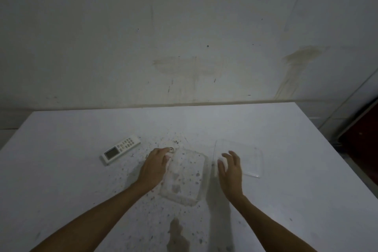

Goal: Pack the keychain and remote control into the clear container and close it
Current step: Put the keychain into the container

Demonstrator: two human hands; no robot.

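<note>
A clear container (185,178) lies open on the white table, between my two hands. Its clear lid (248,157) lies flat to the right of it. My left hand (155,166) is at the container's far left corner, fingers curled on a keychain (170,150) whose metal ring shows at my fingertips. Most of the keychain is hidden by my fingers. My right hand (230,166) hovers with fingers spread over the lid's left edge, holding nothing. A white remote control (120,148) with a small screen lies on the table to the left of my left hand.
The white table (296,170) is speckled with dark stains around the container. A stained wall (184,47) stands right behind its far edge. A dark red object (362,135) stands past the table's right edge.
</note>
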